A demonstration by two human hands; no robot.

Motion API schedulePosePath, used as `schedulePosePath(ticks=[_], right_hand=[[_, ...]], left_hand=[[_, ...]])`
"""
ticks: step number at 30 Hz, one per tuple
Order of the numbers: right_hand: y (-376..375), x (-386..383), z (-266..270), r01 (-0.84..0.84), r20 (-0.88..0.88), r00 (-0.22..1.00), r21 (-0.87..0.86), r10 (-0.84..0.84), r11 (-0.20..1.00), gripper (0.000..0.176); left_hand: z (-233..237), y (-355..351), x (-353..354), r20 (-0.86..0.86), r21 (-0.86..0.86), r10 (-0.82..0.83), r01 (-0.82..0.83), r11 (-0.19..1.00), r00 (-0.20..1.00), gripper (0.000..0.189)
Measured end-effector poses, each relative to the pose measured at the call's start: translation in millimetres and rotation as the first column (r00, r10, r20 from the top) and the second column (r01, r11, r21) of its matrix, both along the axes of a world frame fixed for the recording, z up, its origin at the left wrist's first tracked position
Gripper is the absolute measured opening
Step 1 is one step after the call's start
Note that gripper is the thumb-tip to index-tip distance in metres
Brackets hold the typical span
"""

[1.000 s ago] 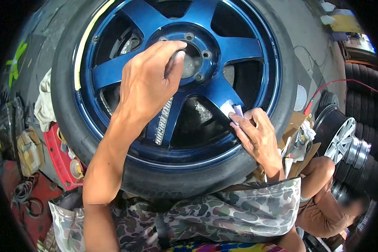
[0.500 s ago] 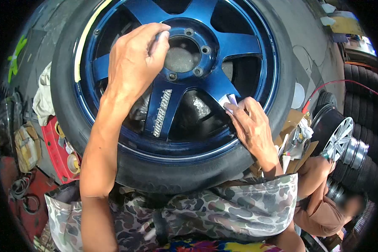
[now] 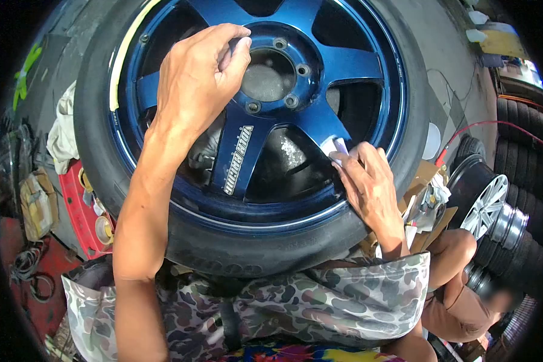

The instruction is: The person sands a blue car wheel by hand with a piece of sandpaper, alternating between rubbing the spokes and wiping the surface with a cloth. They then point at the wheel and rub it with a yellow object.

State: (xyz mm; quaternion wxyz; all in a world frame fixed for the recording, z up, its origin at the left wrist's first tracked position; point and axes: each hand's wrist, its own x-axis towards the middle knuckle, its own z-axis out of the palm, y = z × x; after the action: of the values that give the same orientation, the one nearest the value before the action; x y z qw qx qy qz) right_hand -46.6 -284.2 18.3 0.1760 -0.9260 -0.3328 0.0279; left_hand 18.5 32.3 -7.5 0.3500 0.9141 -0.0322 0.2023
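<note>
A blue spoked wheel with raised lettering on one spoke lies face up in front of me, a black tyre around it. Between its fingertips my right hand pinches a small folded piece of whitish paper, which touches the outer end of the lower right spoke. My left hand is over the left side of the hub, thumb and fingers curled close together. What it holds, if anything, is hidden. Yellow tape runs along the upper left of the rim.
A red tray with tape rolls sits to the left of the tyre, beside a white cloth. On the right, a cardboard box, a silver-faced wheel and stacked tyres stand near another seated person.
The view has shifted slightly, so the wheel sits a little further right. Both hands keep nearly the same places on it. The other person's hand has left the silver-faced wheel.
</note>
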Motion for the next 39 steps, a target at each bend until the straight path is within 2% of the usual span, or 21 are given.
schedulePosePath(ticks=[6,9,10,11,13,15,17,19,21,25,28,35,37,39], right_hand=[[-7.9,1.0,1.9,-0.016,-0.045,0.999,-0.047,0.014,0.999,0.027],[-4.2,0.5,-4.8,0.008,-0.002,1.0,0.01,-0.008,1.0,0.029],[-3.0,0.0,-2.7,0.037,-0.002,0.999,0.014,-0.037,0.999,0.02],[-3.3,2.2,0.6,0.035,0.002,0.999,0.021,-0.035,0.999,0.02],[-11.2,3.8,13.1,0.046,-0.136,0.99,0.04,-0.04,0.998,0.016],[-19.5,4.5,19.2,0.131,-0.046,0.991,0.034,-0.129,0.991,0.017],[-21.6,1.6,28.2,0.237,-0.042,0.971,0.015,-0.236,0.972,0.02],[-22.2,-0.5,22.6,0.22,-0.021,0.975,0.031,-0.22,0.975,0.021],[-24.0,-2.2,8.4,0.075,0.025,0.997,0.04,-0.076,0.996,0.022],[-13.1,-3.9,-2.9,-0.042,0.074,0.996,-0.04,0.045,0.998,0.028],[-11.9,-6.4,-6.8,-0.039,0.056,0.998,-0.029,0.041,0.999,0.034],[-12.5,-7.9,-10.5,-0.003,0.068,0.998,-0.061,0.007,0.998,0.03],[-9.3,-11.2,-11.8,-0.031,0.038,0.999,0.032,0.03,0.999,0.028],[-11.9,-7.6,-11.2,-0.044,0.047,0.998,0.009,0.044,0.999,0.028]], left_hand=[[-2.8,0.8,1.0,0.027,-0.018,-0.008,0.009,1.0,1.0,0.02],[-9.0,-0.5,1.7,0.08,0.001,-0.033,0.033,0.999,0.996,0.02],[-9.7,-0.1,3.5,0.125,0.02,-0.046,0.044,0.999,0.991,0.021],[-8.7,1.4,4.0,0.128,0.027,-0.045,0.042,0.999,0.991,0.021],[-8.3,0.6,1.6,0.07,0.031,-0.047,0.045,0.999,0.996,0.021],[-7.9,1.4,2.8,0.092,0.025,-0.051,0.049,0.999,0.994,0.021],[-8.8,2.9,1.7,0.109,0.027,-0.058,0.056,0.998,0.992,0.021],[-8.6,2.6,3.0,0.095,0.026,-0.065,0.063,0.998,0.993,0.022],[-10.5,1.9,4.1,0.103,0.026,-0.066,0.064,0.998,0.992,0.022],[-9.8,2.1,2.6,0.105,0.041,-0.057,0.053,0.998,0.993,0.021],[-10.1,1.8,2.1,0.085,0.025,-0.049,0.047,0.999,0.995,0.021],[-8.9,1.4,2.1,0.089,0.015,-0.064,0.063,0.998,0.994,0.02],[-4.8,0.7,0.8,-0.018,-0.024,-0.027,0.027,0.999,0.999,0.021],[-6.0,2.1,1.7,0.005,-0.019,-0.032,0.032,0.999,0.999,0.021]])
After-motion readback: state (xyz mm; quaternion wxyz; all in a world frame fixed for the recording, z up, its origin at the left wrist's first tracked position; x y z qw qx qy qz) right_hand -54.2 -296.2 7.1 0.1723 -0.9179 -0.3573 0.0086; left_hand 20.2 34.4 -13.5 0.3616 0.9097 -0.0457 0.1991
